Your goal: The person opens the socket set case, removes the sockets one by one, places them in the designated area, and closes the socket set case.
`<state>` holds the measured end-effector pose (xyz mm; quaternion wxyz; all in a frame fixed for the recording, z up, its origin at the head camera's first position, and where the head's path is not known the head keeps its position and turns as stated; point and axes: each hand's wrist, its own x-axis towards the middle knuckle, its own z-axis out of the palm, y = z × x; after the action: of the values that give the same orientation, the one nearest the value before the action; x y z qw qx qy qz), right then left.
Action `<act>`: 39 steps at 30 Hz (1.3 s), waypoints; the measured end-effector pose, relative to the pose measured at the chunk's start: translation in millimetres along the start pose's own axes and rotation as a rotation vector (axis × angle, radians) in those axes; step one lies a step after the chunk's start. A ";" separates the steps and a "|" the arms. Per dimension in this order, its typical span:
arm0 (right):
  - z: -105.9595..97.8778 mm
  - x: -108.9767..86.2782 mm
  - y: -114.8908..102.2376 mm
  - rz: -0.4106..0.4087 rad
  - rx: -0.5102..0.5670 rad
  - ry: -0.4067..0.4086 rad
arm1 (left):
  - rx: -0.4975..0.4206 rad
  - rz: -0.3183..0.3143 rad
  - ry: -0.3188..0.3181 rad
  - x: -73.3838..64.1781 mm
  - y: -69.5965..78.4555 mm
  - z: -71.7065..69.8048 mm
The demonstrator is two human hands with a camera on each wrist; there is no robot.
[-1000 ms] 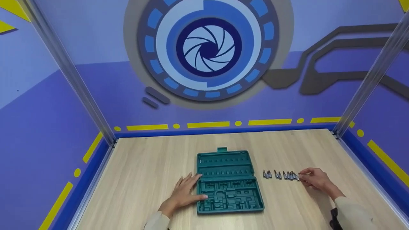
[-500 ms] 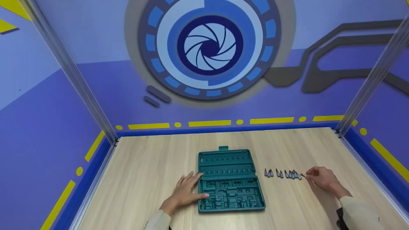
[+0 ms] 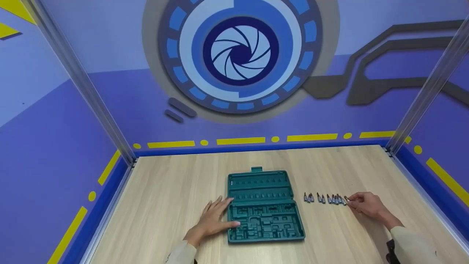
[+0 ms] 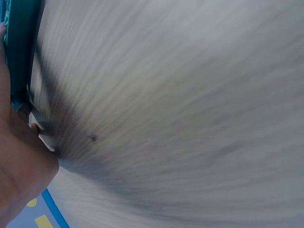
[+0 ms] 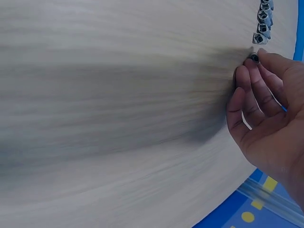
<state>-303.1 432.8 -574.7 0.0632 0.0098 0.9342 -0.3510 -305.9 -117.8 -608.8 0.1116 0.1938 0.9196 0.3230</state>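
In the head view, my left hand (image 3: 211, 223) rests against the left side of an open green plastic tool case (image 3: 298, 239). Its fingers lie extended on the table, and the thumb reaches over the rim into the lower half. To the case's right, several small bit sockets (image 3: 330, 199) lie in a row, silver at the base with dark narrow tips. At the row's right end my right hand (image 3: 369, 205) pinches one bit socket (image 5: 254, 58) between thumb and fingers. In the right wrist view its hollow end faces the camera, close beside the last socket (image 5: 260, 38) of the row.
The case's lid half (image 3: 258, 189) lies folded back with its latch (image 3: 257, 169) at the far end; moulded recesses fill both halves. A wooden table (image 3: 176, 183) carries everything, bounded by blue printed walls (image 3: 121, 110) and metal corner posts (image 3: 84, 84).
Half a second ago the right hand held the bit socket slightly right of the row; now it is back against the row's end. The left hand and case stay put.
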 end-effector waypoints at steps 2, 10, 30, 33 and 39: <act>-1.0 0.8 -1.7 0.009 0.012 -0.007 | -0.006 -0.001 0.003 0.6 1.5 -0.2; 0.1 -0.2 -5.8 0.046 0.014 0.009 | -0.011 0.000 -0.002 0.6 3.4 1.0; -10.4 -0.7 -9.0 0.022 0.003 0.014 | -0.041 -0.014 -0.008 7.3 4.9 12.9; -13.4 5.9 -21.1 -0.041 -0.040 0.038 | -0.040 -0.006 -0.010 6.8 4.4 11.5; -8.1 31.5 -69.8 -0.179 -0.007 0.006 | -0.030 -0.008 0.012 2.1 3.5 3.0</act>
<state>-339.5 384.7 -526.9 0.0286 -0.0728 0.9328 -0.3518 -305.8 -112.7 -609.1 0.1104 0.1863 0.9160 0.3376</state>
